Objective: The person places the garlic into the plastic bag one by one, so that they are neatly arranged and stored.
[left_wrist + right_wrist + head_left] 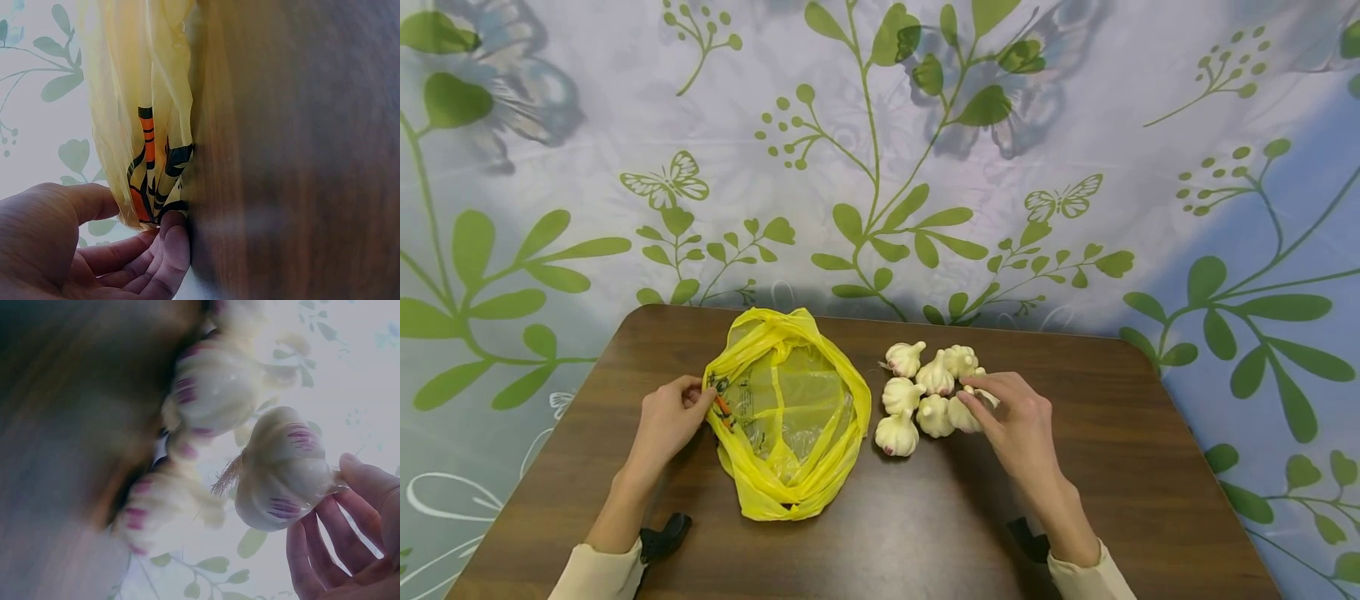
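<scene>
A yellow plastic bag (842, 458) stands with its mouth spread wide, and its inside shows bare folds. My left hand (668, 423) pinches the bag's left rim between thumb and fingers, near an orange and black print (149, 140). To the right of the bag, several garlic bulbs (897, 434) sit grouped together. At their right side my right hand (1021, 425) holds one garlic bulb (284, 469) by its stem. The right wrist view shows this bulb raised off the table, its roots pointing away from the fingers, beside other bulbs (215, 387) with purple streaks.
Both things stand on a dark brown wooden table (925, 533) with rounded far corners. Directly behind it hangs a pale cloth (737, 150) printed with green leaves and butterflies. A black wrist strap (666, 537) is on the left wrist.
</scene>
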`<state>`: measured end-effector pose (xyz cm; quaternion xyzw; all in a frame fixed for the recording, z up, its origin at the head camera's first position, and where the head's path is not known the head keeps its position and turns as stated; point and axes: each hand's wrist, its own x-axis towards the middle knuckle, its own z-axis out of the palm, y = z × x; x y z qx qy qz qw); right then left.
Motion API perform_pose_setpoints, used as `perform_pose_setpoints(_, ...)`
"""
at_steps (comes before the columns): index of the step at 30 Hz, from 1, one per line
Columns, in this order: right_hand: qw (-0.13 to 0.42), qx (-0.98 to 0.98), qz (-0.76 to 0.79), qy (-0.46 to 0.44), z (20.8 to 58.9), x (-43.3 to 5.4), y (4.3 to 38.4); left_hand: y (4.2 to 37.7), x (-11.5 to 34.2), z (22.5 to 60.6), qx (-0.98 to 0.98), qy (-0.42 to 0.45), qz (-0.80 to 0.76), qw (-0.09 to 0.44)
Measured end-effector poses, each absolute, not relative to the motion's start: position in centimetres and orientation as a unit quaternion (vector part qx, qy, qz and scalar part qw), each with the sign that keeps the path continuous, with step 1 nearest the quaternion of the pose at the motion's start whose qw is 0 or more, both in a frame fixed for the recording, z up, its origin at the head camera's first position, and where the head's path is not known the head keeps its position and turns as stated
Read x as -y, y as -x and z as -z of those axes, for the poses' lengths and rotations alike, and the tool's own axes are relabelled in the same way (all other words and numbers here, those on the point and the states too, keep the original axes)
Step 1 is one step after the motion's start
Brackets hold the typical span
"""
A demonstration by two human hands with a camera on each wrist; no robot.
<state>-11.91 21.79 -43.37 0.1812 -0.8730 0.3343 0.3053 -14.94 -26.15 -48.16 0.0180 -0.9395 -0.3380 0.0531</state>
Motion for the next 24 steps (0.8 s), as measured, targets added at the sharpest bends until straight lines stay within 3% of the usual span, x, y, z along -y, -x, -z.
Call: perform_pose_setpoints(24,0.293,0.849,-0.372,-0.235,40.8,-15.2,13.3,14.9,26.0,48.0,0.939,-0.023,0.339,0.049)
